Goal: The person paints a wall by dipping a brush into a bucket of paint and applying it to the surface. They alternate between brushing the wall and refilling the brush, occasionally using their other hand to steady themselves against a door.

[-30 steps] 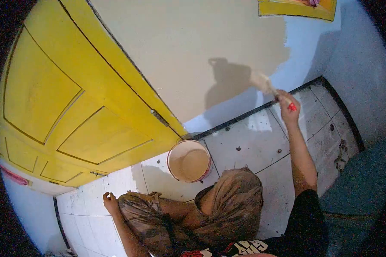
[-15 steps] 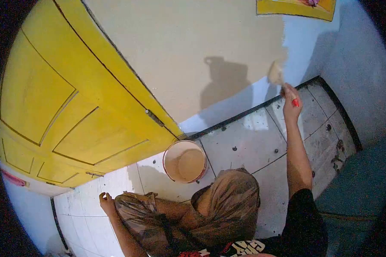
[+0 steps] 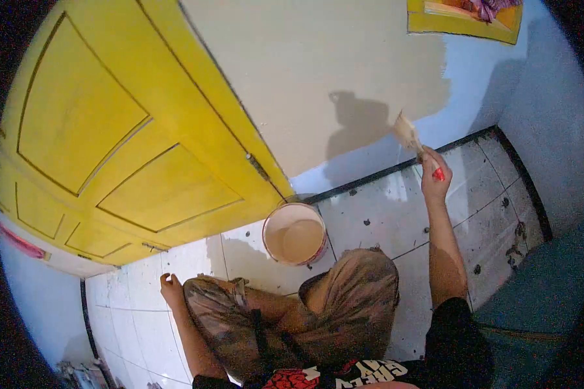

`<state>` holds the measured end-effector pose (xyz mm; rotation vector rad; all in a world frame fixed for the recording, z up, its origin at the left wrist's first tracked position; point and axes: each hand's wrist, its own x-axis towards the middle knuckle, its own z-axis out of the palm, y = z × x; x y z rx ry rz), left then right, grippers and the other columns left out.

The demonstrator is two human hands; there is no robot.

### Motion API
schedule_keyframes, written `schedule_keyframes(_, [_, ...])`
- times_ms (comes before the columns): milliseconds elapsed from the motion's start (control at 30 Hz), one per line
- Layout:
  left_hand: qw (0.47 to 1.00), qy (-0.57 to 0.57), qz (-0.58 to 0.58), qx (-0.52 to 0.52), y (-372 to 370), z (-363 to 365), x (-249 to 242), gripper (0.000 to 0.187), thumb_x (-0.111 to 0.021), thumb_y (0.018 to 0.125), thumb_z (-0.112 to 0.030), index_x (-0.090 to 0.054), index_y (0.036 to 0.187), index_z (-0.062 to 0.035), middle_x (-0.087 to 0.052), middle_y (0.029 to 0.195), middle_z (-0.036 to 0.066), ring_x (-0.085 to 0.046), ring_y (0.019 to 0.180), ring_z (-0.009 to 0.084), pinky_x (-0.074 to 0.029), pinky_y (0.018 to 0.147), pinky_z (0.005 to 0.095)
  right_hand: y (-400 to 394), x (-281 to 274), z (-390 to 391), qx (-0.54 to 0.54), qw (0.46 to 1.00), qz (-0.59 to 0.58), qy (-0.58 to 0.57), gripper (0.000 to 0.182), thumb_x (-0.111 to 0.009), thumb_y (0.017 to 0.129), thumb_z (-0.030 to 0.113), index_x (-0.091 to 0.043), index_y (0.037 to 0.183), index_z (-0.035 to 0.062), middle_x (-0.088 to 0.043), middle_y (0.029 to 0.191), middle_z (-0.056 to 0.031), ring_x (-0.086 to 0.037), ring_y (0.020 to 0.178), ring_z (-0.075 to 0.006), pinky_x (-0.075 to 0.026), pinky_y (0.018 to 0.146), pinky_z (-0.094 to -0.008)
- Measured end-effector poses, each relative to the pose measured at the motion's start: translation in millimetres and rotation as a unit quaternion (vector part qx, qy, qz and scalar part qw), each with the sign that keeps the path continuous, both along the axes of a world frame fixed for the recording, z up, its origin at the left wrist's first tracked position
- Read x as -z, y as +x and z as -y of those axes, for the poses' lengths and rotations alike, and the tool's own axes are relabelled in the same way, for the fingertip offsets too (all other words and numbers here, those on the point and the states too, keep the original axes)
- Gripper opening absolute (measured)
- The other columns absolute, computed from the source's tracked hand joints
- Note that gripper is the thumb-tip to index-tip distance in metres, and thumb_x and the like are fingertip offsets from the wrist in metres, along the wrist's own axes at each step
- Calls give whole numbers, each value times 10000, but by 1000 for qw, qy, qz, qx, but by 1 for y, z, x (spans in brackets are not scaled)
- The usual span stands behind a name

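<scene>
My right hand (image 3: 437,174) is closed round the red-tipped handle of a paintbrush (image 3: 407,133), whose beige-coated bristles point up and left, close to the lower part of the wall (image 3: 285,78). Beige paint covers much of that wall, with light blue along its right side and bottom. Beside my knee on the left, my left hand (image 3: 171,288) hangs over the tiles with bent fingers and nothing visible in it. A bucket (image 3: 266,235) holding beige paint stands on the floor in front of my crossed legs.
A yellow panelled door (image 3: 130,129) fills the left side. Dark spots dot the tiled floor (image 3: 383,214). A yellow-framed picture (image 3: 435,24) is at the upper right, a dark teal surface (image 3: 532,292) at the right, and a cluttered pile (image 3: 84,376) at the lower left.
My right hand has moved slightly down and left with the brush, whose bristles now tilt left. Beige paint reaches further down the right part of the wall. The whole view has shifted.
</scene>
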<state>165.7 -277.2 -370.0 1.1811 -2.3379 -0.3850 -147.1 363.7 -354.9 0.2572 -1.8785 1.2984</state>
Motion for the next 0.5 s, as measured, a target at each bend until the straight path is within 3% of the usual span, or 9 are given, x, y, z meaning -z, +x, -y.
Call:
schedule_keyframes(67, [998,-30,-35,36,1,6,6,236,-548,826,-182,-545,991,-14,-617,730,217,-591,642,349,-453,567,414,26,6,18,-83,977,70,-186,229,-534,875,126,-575,998,-64,-609,894,-126,-585,808,-168,-504,713,-295])
schedule_keyframes(100, [997,-66,-14,44,0,2,3,245,-546,827,-173,-546,1016,-18,-622,766,227,-601,682,362,-461,591,416,40,12,24,-94,975,75,-185,229,-534,875,126,-575,998,-64,-609,894,-126,-585,808,-168,-504,713,-295])
schedule_keyframes(133, [997,-31,-22,61,-3,-13,-13,240,-546,826,-160,-548,1018,-15,-620,761,224,-596,681,368,-464,602,417,54,20,27,-75,967,102,-223,255,-527,882,152,-563,1025,-56,-606,901,-135,-588,799,-170,-511,698,-291])
schedule_keyframes(200, [992,-69,-26,102,-3,-16,-15,206,-554,817,-146,-558,972,-10,-618,734,212,-597,672,357,-469,597,409,82,37,33,-67,956,136,-253,282,-521,888,179,-550,1052,-48,-604,908,-144,-592,789,-172,-519,684,-287])
schedule_keyframes(267, [994,-49,-34,93,-4,-20,-20,175,-547,822,-141,-578,946,-22,-622,738,202,-601,658,348,-473,584,402,109,54,39,-19,901,217,-376,348,-498,897,252,-528,1089,-37,-607,929,-145,-601,809,-204,-518,695,-310])
schedule_keyframes(300, [994,-20,-54,89,-2,-19,-16,171,-546,824,-145,-584,935,-21,-624,742,202,-605,661,342,-476,585,397,117,63,40,-20,903,220,-370,348,-498,897,252,-528,1089,-37,-607,929,-145,-601,809,-204,-518,695,-310])
schedule_keyframes(367, [994,16,-69,87,6,-10,-10,169,-545,825,-148,-591,924,-19,-627,747,201,-609,665,336,-479,586,391,140,77,42,11,853,275,-444,422,-488,893,321,-501,1134,-25,-607,955,-147,-601,836,-236,-513,711,-332])
schedule_keyframes(433, [995,-19,-66,78,12,-8,-6,200,-535,835,-179,-599,922,-11,-631,762,201,-620,682,318,-482,594,383,156,68,48,0,855,285,-434,433,-495,888,329,-495,1148,-18,-606,968,-149,-598,851,-244,-509,719,-339])
schedule_keyframes(500, [991,33,-103,81,19,-13,-12,215,-528,841,-192,-601,922,-6,-633,766,193,-622,676,304,-481,591,374,160,65,48,-52,863,279,-417,433,-502,887,316,-484,1170,-12,-599,998,-154,-595,876,-249,-508,716,-338])
